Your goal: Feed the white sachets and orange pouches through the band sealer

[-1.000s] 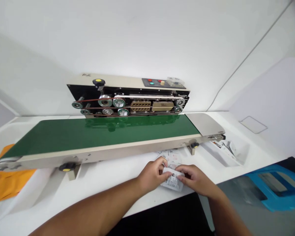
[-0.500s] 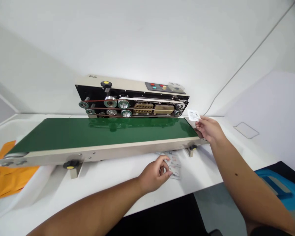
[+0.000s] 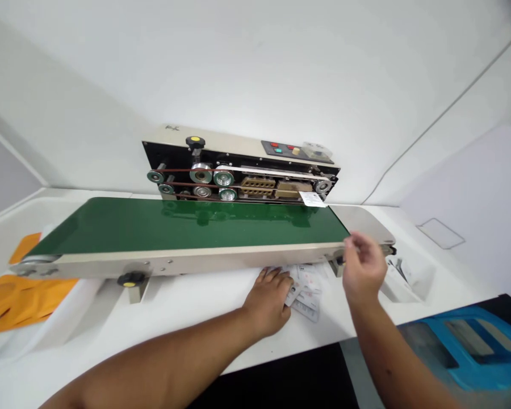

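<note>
My left hand (image 3: 269, 301) is down on the white tabletop, thumb and fingers closed on a small white packet (image 3: 293, 293). Under and beside it lies a loose pile of printed white packets (image 3: 310, 284), partly hidden by the hand. My right hand (image 3: 364, 267) is raised near the right front corner of the green conveyor belt (image 3: 187, 227), fingers curled, slightly blurred, with nothing visible in them. Another white packet (image 3: 312, 199) sits at the right intake of the band sealing machine (image 3: 238, 165), its lower part over the belt's back edge.
At the left, orange pouches (image 3: 25, 307) lie in a white bin (image 3: 63, 326) below the belt's end. A white tray with small items (image 3: 402, 278) is at the right. Black adjusting knobs (image 3: 130, 280) stick out in front. A blue plastic object (image 3: 464, 346) stands lower right.
The packet from my right hand is now at the sealer's intake, let go. My right hand has drawn back toward me. My left hand has come down and closed on a packet from the pile.
</note>
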`<state>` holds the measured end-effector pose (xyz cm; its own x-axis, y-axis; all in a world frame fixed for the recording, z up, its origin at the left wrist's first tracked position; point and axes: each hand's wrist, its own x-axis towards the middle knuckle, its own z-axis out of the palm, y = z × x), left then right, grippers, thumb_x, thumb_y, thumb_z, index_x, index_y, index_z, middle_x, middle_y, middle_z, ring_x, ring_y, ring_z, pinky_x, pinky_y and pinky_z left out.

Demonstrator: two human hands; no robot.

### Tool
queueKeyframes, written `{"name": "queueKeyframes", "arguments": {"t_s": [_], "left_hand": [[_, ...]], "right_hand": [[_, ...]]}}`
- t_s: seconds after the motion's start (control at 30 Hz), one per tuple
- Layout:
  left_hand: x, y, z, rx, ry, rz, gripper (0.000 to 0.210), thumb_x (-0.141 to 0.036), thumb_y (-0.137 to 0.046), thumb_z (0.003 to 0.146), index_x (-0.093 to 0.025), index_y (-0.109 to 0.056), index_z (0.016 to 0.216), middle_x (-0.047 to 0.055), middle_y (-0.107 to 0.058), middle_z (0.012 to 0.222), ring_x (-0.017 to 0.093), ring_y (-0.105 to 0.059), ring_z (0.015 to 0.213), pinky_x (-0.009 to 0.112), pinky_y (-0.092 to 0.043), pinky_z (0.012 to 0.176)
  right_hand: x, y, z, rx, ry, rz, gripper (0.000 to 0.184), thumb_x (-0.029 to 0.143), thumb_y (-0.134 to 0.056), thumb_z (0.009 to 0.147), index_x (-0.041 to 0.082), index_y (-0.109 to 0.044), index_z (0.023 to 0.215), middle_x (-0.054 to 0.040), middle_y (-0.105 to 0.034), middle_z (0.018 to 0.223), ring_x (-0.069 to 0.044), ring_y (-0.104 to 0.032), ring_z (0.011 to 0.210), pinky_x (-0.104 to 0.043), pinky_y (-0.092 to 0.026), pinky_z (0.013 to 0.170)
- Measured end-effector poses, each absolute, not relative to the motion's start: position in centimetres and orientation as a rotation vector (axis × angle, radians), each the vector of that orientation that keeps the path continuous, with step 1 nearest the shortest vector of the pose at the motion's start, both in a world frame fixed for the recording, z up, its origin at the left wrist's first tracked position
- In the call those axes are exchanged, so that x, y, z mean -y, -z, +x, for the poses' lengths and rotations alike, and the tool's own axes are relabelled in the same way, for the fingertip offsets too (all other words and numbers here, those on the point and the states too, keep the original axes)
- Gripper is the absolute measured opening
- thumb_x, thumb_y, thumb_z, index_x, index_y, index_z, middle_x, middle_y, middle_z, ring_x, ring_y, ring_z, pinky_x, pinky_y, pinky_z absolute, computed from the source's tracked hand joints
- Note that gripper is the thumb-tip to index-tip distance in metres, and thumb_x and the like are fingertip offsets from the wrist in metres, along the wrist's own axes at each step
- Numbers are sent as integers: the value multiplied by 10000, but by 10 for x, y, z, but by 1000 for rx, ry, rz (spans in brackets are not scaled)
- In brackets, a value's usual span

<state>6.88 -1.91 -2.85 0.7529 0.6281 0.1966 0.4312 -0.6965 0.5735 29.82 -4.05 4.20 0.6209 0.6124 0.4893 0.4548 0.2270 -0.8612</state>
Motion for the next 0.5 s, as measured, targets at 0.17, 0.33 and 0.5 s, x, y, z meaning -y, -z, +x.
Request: {"name": "queueKeyframes", "arguments": {"t_s": [0.17, 0.33, 0.5], "left_hand": [[17, 27, 70, -758, -553, 2399, 538, -133, -651, 793, -181, -581, 1324, 126, -608, 1378, 323, -533, 1305, 511, -376, 1188], [14, 27, 71, -751, -623, 2315, 507, -116, -606, 862, -215, -618, 1359, 119, -530, 1453, 319, -520, 1307, 467, -451, 1133], [11, 27, 72, -705, -823, 2246, 445, -80, -559, 906, -269, -698, 1284, 98, -628, 1215, 279, -568, 1137, 438, -511, 1011]], "right_hand": [[87, 25, 260, 1616, -279, -1431, 289, 260, -626, 922, 265, -680, 1206, -72, -690, 999, -226, -631, 813, -375, -546, 719], [80, 41, 256, 1599, -407, -1436, 371, 281, -608, 934, 260, -620, 1304, -89, -683, 1109, -258, -631, 1038, -414, -526, 917], [75, 39, 261, 1626, -409, -1407, 398, 469, -586, 955, 253, -638, 1285, -124, -637, 1227, -306, -583, 1175, -475, -480, 1017]]}}
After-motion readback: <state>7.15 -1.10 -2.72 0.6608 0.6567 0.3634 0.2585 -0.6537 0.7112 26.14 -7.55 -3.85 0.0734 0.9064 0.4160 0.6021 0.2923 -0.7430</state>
